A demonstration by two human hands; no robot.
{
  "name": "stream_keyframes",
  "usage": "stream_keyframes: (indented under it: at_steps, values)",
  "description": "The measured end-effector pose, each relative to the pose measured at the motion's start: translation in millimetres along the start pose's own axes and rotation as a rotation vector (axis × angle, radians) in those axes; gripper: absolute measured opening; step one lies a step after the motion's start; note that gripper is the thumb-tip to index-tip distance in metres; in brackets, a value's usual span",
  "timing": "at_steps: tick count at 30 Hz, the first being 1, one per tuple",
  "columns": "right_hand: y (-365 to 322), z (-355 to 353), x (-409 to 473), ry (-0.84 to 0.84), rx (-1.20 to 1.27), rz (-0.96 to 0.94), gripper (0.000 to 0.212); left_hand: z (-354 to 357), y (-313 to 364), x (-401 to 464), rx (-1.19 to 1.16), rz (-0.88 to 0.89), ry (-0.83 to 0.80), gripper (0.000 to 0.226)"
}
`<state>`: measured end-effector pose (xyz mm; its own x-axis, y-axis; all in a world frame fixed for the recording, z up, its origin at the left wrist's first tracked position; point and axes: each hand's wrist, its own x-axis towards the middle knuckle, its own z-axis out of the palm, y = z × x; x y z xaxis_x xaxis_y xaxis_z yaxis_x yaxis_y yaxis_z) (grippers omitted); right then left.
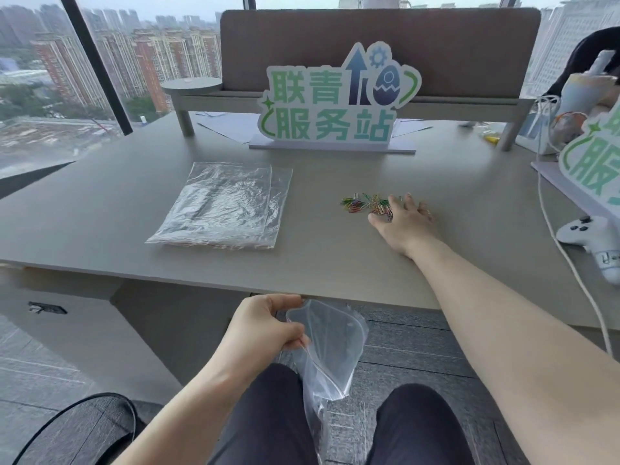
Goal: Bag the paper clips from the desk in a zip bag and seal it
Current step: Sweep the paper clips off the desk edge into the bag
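Observation:
A small heap of coloured paper clips lies on the grey desk, right of centre. My right hand rests flat on the desk with its fingers spread, touching the right end of the heap and covering some clips. My left hand is below the desk's front edge, over my lap, pinching the rim of a clear zip bag. The bag's mouth gapes open and its body hangs down between my knees.
A stack of spare clear zip bags lies on the desk's left half. A green-lettered sign stands at the back under a shelf. At the right are a white game controller, a white cable and a second sign.

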<state>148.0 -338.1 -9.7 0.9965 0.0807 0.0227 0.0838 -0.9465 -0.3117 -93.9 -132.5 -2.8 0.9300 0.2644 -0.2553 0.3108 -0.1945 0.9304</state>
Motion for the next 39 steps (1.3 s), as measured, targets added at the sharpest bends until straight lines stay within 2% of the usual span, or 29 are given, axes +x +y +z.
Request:
stream_keyframes:
  at_steps: [7,15,39]
  values:
    - [-5.1,-1.1,17.8,-0.043,-0.026,-0.051,0.081,-0.9,2.0,0.7,0.008,-0.011,0.001,0.047]
    - [-8.4,-0.4,14.1,-0.080,-0.057,-0.163,0.075,-0.8,-0.6,2.2,-0.010,-0.018,0.007,0.047]
    - [-51.5,13.9,-102.7,-0.161,0.022,-0.440,0.074,3.5,1.2,0.7,-0.038,0.025,0.004,0.043]
